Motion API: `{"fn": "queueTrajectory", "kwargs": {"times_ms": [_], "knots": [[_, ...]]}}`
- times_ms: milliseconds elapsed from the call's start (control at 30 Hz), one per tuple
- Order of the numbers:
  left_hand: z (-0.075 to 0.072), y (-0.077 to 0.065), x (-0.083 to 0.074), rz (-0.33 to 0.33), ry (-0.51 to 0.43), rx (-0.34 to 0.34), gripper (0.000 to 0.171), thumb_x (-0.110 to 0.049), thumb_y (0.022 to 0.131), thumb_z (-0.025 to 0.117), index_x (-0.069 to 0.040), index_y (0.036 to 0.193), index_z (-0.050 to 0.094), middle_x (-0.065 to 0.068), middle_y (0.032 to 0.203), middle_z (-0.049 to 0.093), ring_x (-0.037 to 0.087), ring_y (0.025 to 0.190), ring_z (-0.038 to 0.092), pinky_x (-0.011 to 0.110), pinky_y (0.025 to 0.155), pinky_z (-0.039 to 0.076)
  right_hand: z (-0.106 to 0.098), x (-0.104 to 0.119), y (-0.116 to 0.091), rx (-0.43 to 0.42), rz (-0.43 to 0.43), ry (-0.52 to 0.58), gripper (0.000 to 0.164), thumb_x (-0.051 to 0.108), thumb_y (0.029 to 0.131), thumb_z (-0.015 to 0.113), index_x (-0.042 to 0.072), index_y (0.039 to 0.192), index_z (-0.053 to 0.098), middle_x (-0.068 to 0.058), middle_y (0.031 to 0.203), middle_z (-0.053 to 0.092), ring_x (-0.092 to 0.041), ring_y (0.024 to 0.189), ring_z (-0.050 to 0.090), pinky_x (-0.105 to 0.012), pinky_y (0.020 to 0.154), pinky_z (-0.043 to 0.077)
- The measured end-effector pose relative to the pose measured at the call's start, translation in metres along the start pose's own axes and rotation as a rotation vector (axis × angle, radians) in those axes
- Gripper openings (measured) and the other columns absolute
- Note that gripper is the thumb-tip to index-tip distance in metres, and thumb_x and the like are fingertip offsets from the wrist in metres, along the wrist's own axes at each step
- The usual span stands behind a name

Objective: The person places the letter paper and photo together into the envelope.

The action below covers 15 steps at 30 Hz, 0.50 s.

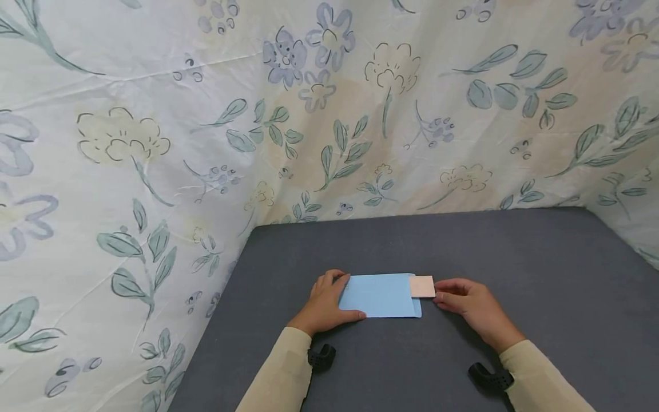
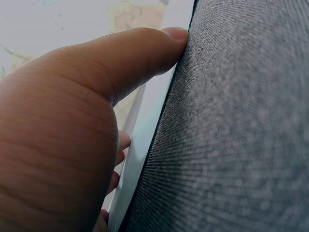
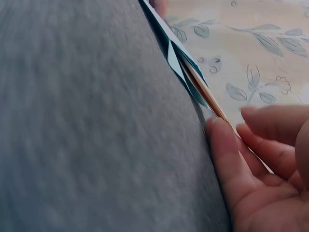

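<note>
A light blue envelope (image 1: 378,296) lies flat on the dark grey table. Its open end faces right, and a pale peach card (image 1: 423,286) sticks partway out of it. My left hand (image 1: 326,303) rests on the envelope's left end, the thumb along the near edge and the fingers at the far left corner. In the left wrist view the thumb (image 2: 145,50) lies straight on the envelope's edge (image 2: 149,121). My right hand (image 1: 476,306) pinches the card's outer end with its fingertips. In the right wrist view the card (image 3: 207,94) sits between the parted layers of the envelope (image 3: 171,41).
The dark grey table (image 1: 556,297) reaches beyond both hands. A floral cloth (image 1: 350,114) hangs behind it and along its left side. Black bands with wrist mounts (image 1: 491,377) sit by both sleeves.
</note>
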<state>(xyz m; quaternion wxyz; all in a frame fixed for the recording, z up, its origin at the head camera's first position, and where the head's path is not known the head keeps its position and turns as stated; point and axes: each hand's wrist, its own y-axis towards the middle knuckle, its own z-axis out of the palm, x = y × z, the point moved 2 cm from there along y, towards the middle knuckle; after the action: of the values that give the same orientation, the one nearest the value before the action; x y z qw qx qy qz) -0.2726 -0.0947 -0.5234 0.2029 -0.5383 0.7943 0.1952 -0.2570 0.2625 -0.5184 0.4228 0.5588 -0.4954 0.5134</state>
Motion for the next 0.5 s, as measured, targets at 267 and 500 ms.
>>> {"fn": "queueTrajectory", "kwargs": {"times_ms": [267, 500], "knots": [[0.000, 0.001, -0.001, -0.008, -0.001, 0.009, 0.108, -0.068, 0.085, 0.086, -0.012, 0.168, 0.045, 0.007, 0.164, 0.037, 0.029, 0.149, 0.033, 0.058, 0.119, 0.033, 0.008, -0.001, 0.001, -0.057, -0.007, -0.060, 0.033, 0.004, 0.106, 0.072, -0.013, 0.134, 0.066, -0.024, 0.123, 0.067, -0.024, 0.104, 0.072, -0.030, 0.086, 0.060], [-0.001, 0.001, -0.001, -0.009, -0.012, 0.009, 0.108, -0.068, 0.085, 0.086, -0.012, 0.168, 0.045, 0.007, 0.165, 0.036, 0.029, 0.149, 0.033, 0.058, 0.119, 0.033, 0.014, -0.002, 0.005, -0.071, -0.006, -0.055, 0.033, 0.004, 0.105, 0.074, -0.011, 0.134, 0.068, -0.023, 0.122, 0.068, -0.026, 0.104, 0.072, -0.029, 0.086, 0.060]]}}
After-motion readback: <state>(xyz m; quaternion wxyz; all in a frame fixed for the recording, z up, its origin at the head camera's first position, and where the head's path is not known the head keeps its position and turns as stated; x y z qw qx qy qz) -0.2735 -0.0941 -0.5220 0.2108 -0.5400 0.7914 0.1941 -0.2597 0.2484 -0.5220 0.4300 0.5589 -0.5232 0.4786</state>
